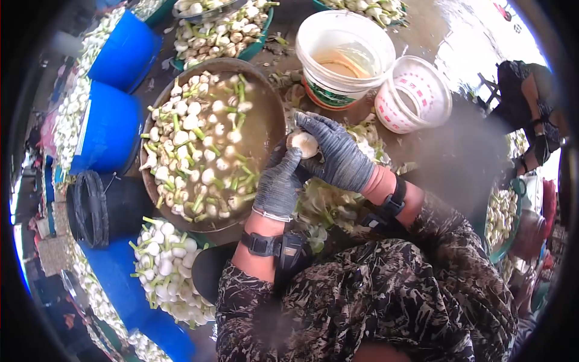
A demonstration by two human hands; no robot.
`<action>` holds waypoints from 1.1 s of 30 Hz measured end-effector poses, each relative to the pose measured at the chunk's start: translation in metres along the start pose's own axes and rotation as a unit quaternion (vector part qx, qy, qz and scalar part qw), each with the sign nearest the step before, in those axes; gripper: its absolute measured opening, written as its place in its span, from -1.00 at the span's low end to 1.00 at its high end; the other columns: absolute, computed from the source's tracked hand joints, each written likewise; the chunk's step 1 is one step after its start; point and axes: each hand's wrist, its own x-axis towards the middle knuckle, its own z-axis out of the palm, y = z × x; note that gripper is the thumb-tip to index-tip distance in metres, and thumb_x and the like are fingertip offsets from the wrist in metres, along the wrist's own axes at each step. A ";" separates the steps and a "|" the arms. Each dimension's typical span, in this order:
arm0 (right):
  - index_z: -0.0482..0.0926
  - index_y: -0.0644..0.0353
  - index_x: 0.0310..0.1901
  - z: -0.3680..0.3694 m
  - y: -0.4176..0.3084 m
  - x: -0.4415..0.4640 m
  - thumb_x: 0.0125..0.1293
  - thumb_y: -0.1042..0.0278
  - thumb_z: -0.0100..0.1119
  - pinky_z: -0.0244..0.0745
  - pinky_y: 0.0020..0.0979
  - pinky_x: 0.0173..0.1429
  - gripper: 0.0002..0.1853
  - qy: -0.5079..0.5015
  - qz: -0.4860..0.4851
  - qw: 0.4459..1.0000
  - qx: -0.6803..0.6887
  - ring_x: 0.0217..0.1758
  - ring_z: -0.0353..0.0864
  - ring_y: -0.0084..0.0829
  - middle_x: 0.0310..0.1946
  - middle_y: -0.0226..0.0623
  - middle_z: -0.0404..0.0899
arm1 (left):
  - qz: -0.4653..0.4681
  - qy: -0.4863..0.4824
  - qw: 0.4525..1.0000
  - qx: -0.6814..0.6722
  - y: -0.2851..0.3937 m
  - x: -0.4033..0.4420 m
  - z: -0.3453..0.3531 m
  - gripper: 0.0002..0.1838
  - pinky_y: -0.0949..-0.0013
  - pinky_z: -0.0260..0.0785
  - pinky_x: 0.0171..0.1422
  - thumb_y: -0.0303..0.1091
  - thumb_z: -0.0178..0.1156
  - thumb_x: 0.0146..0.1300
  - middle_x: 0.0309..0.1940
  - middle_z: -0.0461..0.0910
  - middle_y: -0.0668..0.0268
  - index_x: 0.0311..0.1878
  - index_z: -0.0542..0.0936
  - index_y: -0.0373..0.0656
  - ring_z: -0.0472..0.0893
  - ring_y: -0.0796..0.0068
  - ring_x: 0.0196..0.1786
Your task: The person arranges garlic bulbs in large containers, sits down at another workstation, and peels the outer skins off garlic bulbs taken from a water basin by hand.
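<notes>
Both my hands wear grey knit gloves and meet near the right rim of a wide basin (278, 96). Between them is a pale, round garlic bulb (303, 145). My left hand (278, 188) is closed on the bulb from below, its thumb pressed against the side. My right hand (341, 155) curls over the bulb from the right, fingers bent round it. Whether a small tool sits in the right fingers is hidden. In the basin's murky water float many garlic bulbs (181, 137) with short green stems.
A white bucket (313, 45) and a smaller pink-printed bucket (401, 117) stand beyond my hands. Blue tubs (108, 130) and a black bucket (114, 205) line the left. Peeled white bulbs (166, 265) are heaped near my left arm. Leafy scraps (329, 205) lie below my hands.
</notes>
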 end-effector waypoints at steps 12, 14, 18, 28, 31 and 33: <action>0.59 0.20 -0.30 -0.028 0.012 -0.026 0.15 0.46 0.27 0.50 -0.26 -0.24 -0.91 0.066 0.092 0.992 -0.053 -0.36 0.57 -0.12 -0.39 -0.13 0.57 | 0.064 0.030 0.975 0.210 -0.021 0.000 0.015 -0.50 0.27 0.49 0.22 -0.33 0.14 0.37 0.17 0.42 0.15 0.34 0.30 -0.17 0.53 0.31 0.14; 0.59 0.13 -0.37 -0.025 0.012 -0.025 0.12 0.31 0.24 0.50 -0.13 -0.22 -0.89 0.047 0.106 0.988 -0.106 -0.34 0.60 -0.06 -0.45 -0.10 0.58 | 0.061 0.024 0.971 0.232 -0.023 0.002 0.008 -0.50 0.28 0.49 0.22 -0.34 0.13 0.38 0.18 0.41 0.15 0.35 0.29 -0.16 0.53 0.32 0.14; 0.54 0.19 -0.34 -0.024 0.007 -0.020 0.11 0.42 0.25 0.49 -0.24 -0.26 -0.89 0.040 0.145 0.986 -0.075 -0.36 0.58 -0.06 -0.41 -0.08 0.58 | 0.043 0.027 0.957 0.285 -0.016 -0.001 0.007 -0.51 0.27 0.49 0.23 -0.34 0.10 0.39 0.19 0.41 0.16 0.35 0.29 -0.16 0.53 0.32 0.15; 0.61 0.17 -0.20 -0.027 0.065 -0.021 0.22 0.25 0.20 0.50 -0.11 -0.03 -0.79 0.007 0.326 0.928 -0.181 -0.17 0.62 -0.02 -0.27 -0.04 0.64 | 0.016 -0.016 1.000 -0.021 -0.008 -0.008 -0.017 -0.51 0.03 0.50 0.12 -0.31 0.08 0.38 0.03 0.51 0.10 0.35 0.33 -0.15 0.55 0.20 0.02; 0.61 0.13 -0.15 -0.031 0.046 -0.019 0.21 0.25 0.23 0.49 -0.13 -0.01 -0.78 0.127 0.079 0.980 -0.132 -0.10 0.59 -0.06 -0.20 -0.12 0.63 | 0.008 -0.059 0.996 -0.070 -0.004 -0.006 -0.026 -0.45 0.06 0.45 0.17 -0.23 0.15 0.33 0.03 0.52 0.15 0.35 0.33 -0.12 0.56 0.25 -0.02; 0.61 0.13 -0.14 -0.037 0.019 -0.012 0.18 0.25 0.24 0.49 -0.15 -0.01 -0.76 0.072 0.009 0.992 -0.106 -0.11 0.59 -0.07 -0.21 -0.14 0.62 | 0.009 -0.028 0.999 -0.041 -0.008 -0.007 -0.024 -0.44 0.08 0.46 0.16 -0.21 0.17 0.31 0.01 0.51 0.17 0.35 0.34 -0.11 0.56 0.27 -0.03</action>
